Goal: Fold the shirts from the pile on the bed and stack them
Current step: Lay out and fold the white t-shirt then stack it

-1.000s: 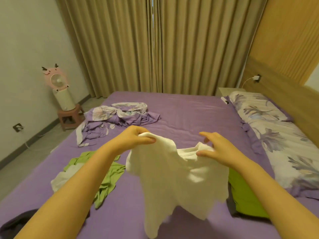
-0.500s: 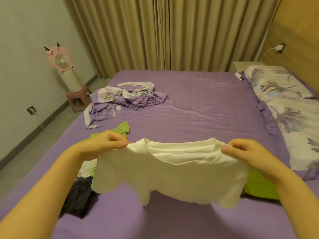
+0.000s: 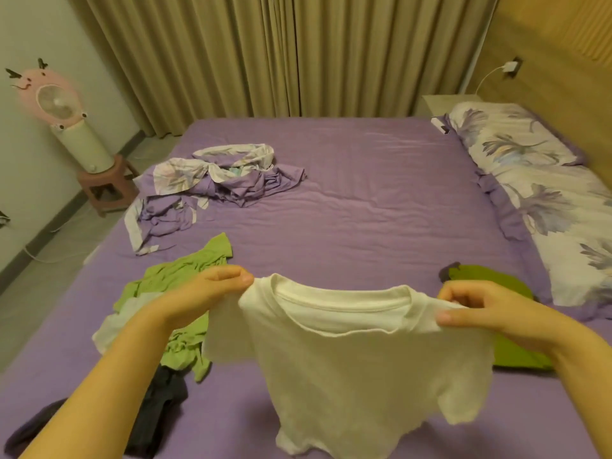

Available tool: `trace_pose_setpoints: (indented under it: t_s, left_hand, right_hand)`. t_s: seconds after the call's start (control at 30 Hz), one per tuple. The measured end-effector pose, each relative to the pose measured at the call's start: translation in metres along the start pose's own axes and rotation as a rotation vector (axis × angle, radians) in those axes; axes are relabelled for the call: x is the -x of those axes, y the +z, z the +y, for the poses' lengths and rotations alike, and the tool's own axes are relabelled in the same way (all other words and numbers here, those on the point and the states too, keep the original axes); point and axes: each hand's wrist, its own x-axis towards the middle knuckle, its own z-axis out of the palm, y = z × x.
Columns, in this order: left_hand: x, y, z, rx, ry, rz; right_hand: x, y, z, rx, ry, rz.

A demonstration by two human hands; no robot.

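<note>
pink fan (image 3: 54, 101), stool (image 3: 107, 187), curtains (image 3: 281, 54), pillow (image 3: 543, 200)

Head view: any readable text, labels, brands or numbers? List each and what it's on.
None readable.
White shirt, held up by the left hand and right hand: no print, no tag visible.
Pink fan: a cartoon face, no lettering.
Charger on the headboard: too small to tell.
Pillows and crumpled sheet: floral pattern only.
</note>
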Motion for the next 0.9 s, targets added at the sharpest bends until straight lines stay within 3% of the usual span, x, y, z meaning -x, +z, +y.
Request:
trace_pose_setpoints:
  t_s: [0.13,0.33,0.53,0.67,0.8,0.9]
  left_hand:
    - [-0.063,0.033,-0.079,-0.404,-0.14,0.129]
    - [-0.137,0.052,-0.162,-0.669,-0.167,0.297]
    - [-0.208,0.047,-0.208,-0.922,-0.153,0.28]
    - [-0.257,0.034,-0.22,-0.977,-0.13,0.254]
    - [-0.308,0.021,-0.228,-1.069,-0.142,0.23]
    - [-0.343,0.018,-0.234,-1.1,-0.158,0.275]
  right_hand:
    - [-0.055,0.032,0.07,0.115,0.249,0.115]
    - [-0.143,0.063,0.162,0.467,0.432,0.269]
    - [-0.203,0.055,0.204,0.561,0.378,0.381]
    - [-0.244,0.027,0.218,0.884,0.35,0.336]
    - [-0.293,-0.004,0.23,1.212,0.277,0.176]
    - [-0.33,-0.027,0.242,1.179,0.212,0.201]
